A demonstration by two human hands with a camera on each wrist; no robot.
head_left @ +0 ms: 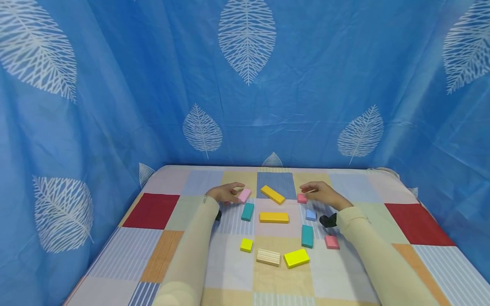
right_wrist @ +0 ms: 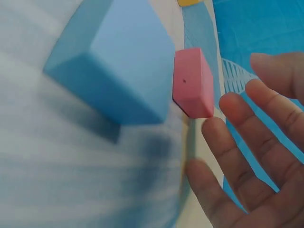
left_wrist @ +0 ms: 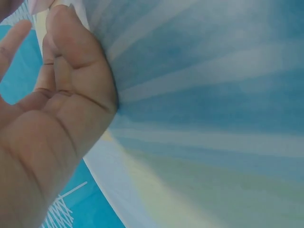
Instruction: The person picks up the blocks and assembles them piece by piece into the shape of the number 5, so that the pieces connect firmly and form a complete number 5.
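Catalogue of blocks on a patchwork cloth [head_left: 229, 272], places read in the head view as on a clock face centred on the level orange block [head_left: 274, 217]. At 10 o'clock: one pink block [head_left: 244, 195], its near end pinched between the thumb and fingers of the left hand [head_left: 226, 193] (the left wrist view catches only a pale pink part at its upper edge). The outer fingers of that hand are curled in. At 2 o'clock: one small coral block [head_left: 302, 198], lying just by the fingertips of the right hand [head_left: 323, 193]; that hand is loosely spread, fingers only slightly bent, and has hold of nothing; whether a fingertip touches the block cannot be told. At 12: one slanted orange block [head_left: 273, 194]. At 9: one teal block [head_left: 247, 212], just beside the pink one. At 3: one blue block [head_left: 311, 215], near the coral one. At 4: a second teal block [head_left: 307, 236] and, farther out, a second coral block [head_left: 331, 242]. At 5: one large yellow block [head_left: 296, 258]. At 6: one striped block [head_left: 268, 257]. Between 7 and 8: one small yellow block [head_left: 246, 245]. Backdrop: blue curtain [head_left: 298, 63], white leaf pattern.
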